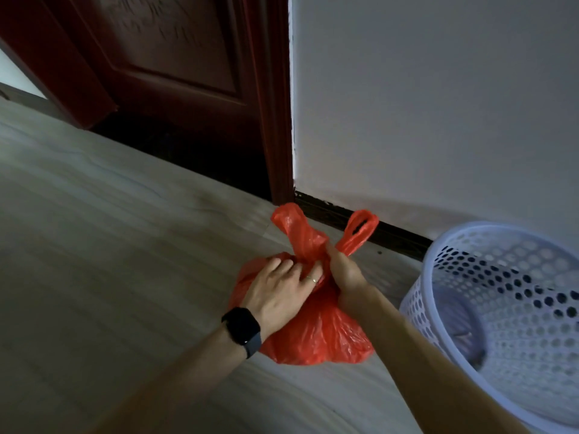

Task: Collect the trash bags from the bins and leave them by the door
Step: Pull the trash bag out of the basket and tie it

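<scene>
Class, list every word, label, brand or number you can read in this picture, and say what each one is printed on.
No readable text anywhere.
Bag: plain red, no print.
Watch: screen dark.
Basket: no label in view.
Door: carved pattern only, too dim to show any letters.

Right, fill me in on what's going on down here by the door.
A person is handling a red trash bag that sits on the floor near the dark wooden door. The right grip holds the bag's gathered neck just below its handles. The left grip, with a black watch on its wrist, rests on the bag's top with its fingers against the neck. A white perforated bin stands to the right with no red bag in it.
</scene>
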